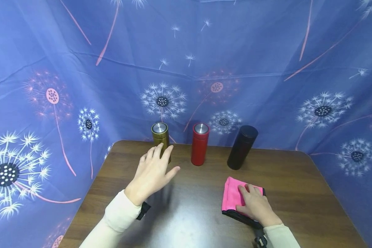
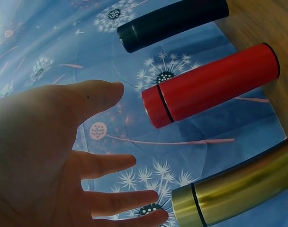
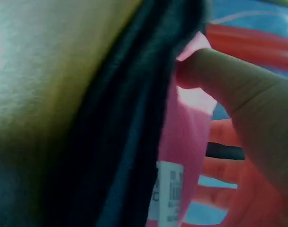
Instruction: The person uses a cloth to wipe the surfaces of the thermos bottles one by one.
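Note:
My left hand [image 1: 152, 174] reaches over the table with fingers and thumb spread, holding nothing. Its fingertips overlap a gold bottle [image 1: 161, 135] in the head view; in the left wrist view they point toward that bottle's lid end [image 2: 184, 205]. To its right stands a red bottle [image 1: 199, 148] with a silver-topped lid, then a black bottle [image 1: 242, 148]. My right hand [image 1: 255, 205] rests on a folded pink cloth [image 1: 230, 194] with black edging, fingers loosely bent and thumb apart. In the right wrist view the thumb touches the pink fabric beside a white label [image 3: 170, 194]; the fingertips are hidden behind it.
The bottles stand in a row along the far edge of the brown wooden table [image 1: 186, 203]. A blue curtain [image 1: 186, 69] with a dandelion print hangs behind the table and down both sides.

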Motion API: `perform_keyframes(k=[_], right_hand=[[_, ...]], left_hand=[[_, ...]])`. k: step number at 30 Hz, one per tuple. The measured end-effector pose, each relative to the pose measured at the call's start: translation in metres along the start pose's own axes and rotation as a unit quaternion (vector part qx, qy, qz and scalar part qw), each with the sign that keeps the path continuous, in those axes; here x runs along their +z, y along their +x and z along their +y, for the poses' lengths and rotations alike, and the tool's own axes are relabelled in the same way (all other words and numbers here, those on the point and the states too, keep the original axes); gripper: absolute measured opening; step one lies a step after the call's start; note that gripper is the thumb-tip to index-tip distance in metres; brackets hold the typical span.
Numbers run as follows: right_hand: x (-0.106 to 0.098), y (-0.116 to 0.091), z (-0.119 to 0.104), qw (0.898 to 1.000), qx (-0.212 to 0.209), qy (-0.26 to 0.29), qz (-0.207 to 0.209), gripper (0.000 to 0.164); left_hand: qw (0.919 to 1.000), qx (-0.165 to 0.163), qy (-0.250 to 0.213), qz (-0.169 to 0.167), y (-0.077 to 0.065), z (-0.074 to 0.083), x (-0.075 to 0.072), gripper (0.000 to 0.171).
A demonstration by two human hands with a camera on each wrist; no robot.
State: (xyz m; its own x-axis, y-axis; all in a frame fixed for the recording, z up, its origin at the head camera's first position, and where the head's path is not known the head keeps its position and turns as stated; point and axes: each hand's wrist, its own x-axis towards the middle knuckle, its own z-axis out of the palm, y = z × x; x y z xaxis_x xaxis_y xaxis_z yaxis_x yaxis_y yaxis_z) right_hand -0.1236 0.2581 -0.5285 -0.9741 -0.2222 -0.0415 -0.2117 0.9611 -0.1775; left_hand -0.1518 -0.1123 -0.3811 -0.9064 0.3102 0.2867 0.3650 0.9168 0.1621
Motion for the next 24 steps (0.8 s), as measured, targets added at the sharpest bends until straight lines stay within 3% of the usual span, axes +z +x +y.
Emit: perform_keyframes(k=[6, 14, 20, 24], right_hand=[[0.0014, -0.0062, -0.0076, 0.996, -0.047, -0.021, 0.075, 0.043], [0.001, -0.0066, -0.0092, 0.999, -0.03, -0.018, 0.042, 0.051], [0.0042, -0.0059, -0.0083, 0.996, -0.039, -0.014, 0.077, 0.034], [0.0061, 0.0001, -0.0039, 0.995, -0.044, -0.015, 0.09, 0.034]], left_hand=[[0.9999, -0.003, -0.015, 0.0, -0.0005, 0.0016, 0.0011, 0.07], [0.9998, 0.0, -0.021, -0.001, -0.0031, 0.0015, 0.0023, 0.07], [0.9998, -0.002, -0.022, -0.001, -0.0051, -0.0005, 0.0014, 0.07], [0.9998, -0.003, -0.019, -0.002, -0.0062, -0.0032, -0.0016, 0.071]])
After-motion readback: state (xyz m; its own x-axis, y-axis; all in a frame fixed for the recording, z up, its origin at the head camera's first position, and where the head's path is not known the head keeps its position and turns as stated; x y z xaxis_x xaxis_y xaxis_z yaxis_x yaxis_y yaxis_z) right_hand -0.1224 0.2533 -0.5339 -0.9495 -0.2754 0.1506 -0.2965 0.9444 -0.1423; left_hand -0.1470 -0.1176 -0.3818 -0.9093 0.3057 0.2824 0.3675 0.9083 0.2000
